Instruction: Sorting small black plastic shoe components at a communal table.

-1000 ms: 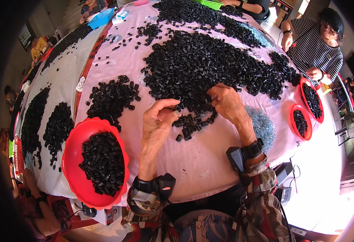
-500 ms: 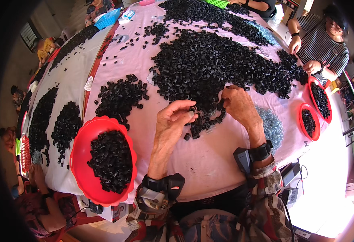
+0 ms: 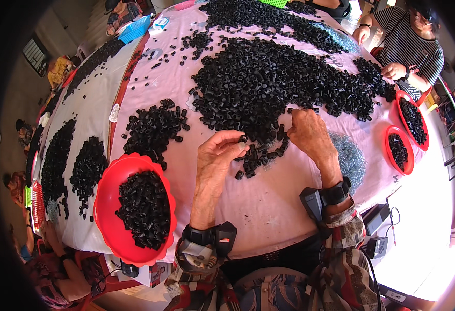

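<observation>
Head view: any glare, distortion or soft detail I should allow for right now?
Head view: the floor at lower right glares nearly white, its detail lost; head view: the white cloth bows along its left edge; head view: the left hand and right hand look fairly sharp, but the main pile of black parts blends together.

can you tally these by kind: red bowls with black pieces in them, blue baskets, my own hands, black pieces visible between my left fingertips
Red bowls with black pieces inside: 3
Blue basket: 1
Your hands, left hand and right hand: 2
Black piece at your left fingertips: 1
Total: 7
</observation>
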